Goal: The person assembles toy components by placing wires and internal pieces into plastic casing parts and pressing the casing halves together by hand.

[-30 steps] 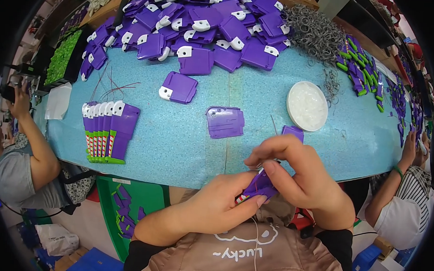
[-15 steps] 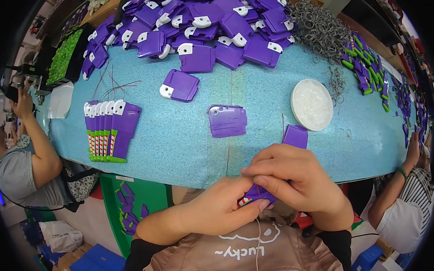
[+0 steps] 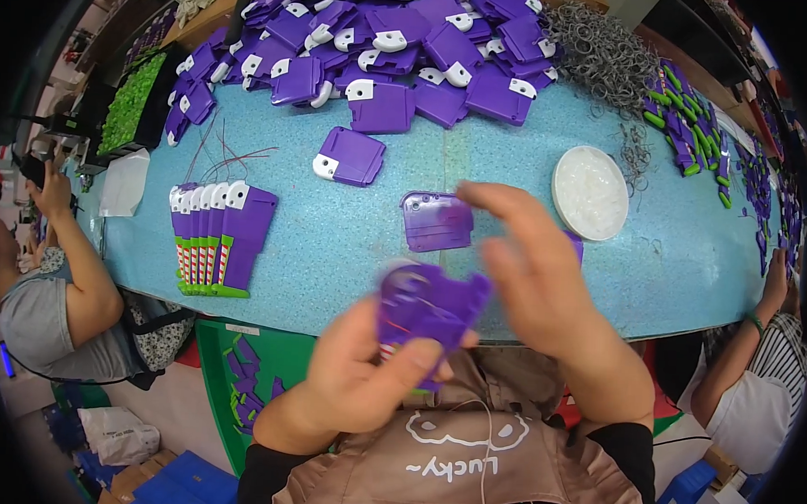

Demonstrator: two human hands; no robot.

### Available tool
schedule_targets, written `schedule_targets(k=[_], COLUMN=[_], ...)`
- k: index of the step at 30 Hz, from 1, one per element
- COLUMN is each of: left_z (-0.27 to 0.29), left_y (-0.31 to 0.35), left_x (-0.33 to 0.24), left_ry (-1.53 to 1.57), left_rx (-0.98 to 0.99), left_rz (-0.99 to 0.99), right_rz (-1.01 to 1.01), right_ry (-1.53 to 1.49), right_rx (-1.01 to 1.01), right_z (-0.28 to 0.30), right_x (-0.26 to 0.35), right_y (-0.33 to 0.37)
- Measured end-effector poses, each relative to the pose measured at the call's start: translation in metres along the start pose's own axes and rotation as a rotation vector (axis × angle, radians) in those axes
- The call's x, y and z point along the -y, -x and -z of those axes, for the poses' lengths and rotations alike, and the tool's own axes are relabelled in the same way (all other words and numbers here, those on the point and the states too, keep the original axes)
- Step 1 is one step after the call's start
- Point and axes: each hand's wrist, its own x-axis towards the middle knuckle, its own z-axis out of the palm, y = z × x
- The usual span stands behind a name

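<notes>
My left hand [image 3: 358, 372] is closed around an open purple plastic housing [image 3: 441, 312]. A red wire and a bit of red-and-white stripe show on it, and motion smears its upper end. My right hand [image 3: 542, 272], blurred, is off the housing with its fingers apart. Its index fingertip is over the right edge of a flat purple cover [image 3: 433, 233] lying on the table. I cannot tell whether it touches the cover. Another purple piece [image 3: 573, 249] is mostly hidden behind that hand.
A white bowl [image 3: 590, 193] of whitish contents stands at the right. Several finished-looking striped purple pieces [image 3: 247, 232] lie fanned at the left. Purple housings [image 3: 383, 107] are heaped at the back beside a pile of grey rings [image 3: 597, 58]. People sit at both sides.
My hands have come apart. The left has raised the housing forward and left, exposing its inside; the right has moved forward towards the flat cover. The whole view has shifted slightly.
</notes>
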Motion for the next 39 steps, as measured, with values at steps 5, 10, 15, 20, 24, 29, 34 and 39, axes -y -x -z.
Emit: schedule_targets(k=[5,10,15,20,24,29,34,39], left_z=[0.014,0.020,0.009,0.000,-0.005,-0.003,-0.006,-0.005], left_y=[-0.009,-0.005,-0.016,-0.008,-0.008,-0.007,-0.005,-0.003], left_x=[0.001,0.006,0.026,0.018,0.018,0.014,0.022,0.021], left_ry=[0.038,0.000,-0.341,-0.349,-0.341,-0.385,-0.253,-0.261], left_rx=[-0.251,-0.115,0.123,0.255,0.268,0.197,0.131,0.157], left_rz=[-0.115,-0.083,-0.276,-0.019,-0.078,0.066,0.076,0.044], right_rz=[0.444,0.116,0.022,0.200,0.175,0.164,0.136,0.148], right_ry=[0.615,0.080,-0.330,-0.068,-0.127,-0.281,-0.283,-0.156], right_rx=[0.242,0.303,-0.192,-0.365,-0.303,-0.438,-0.340,-0.204], right_z=[-0.052,-0.004,-0.003,0.001,0.001,-0.004,-0.002,0.006], right_x=[0.006,0.025,0.028,0.021,0.011,0.009,0.009,0.011], right_y=[0.042,0.042,0.040,0.029,0.030,0.033,0.033,0.031])
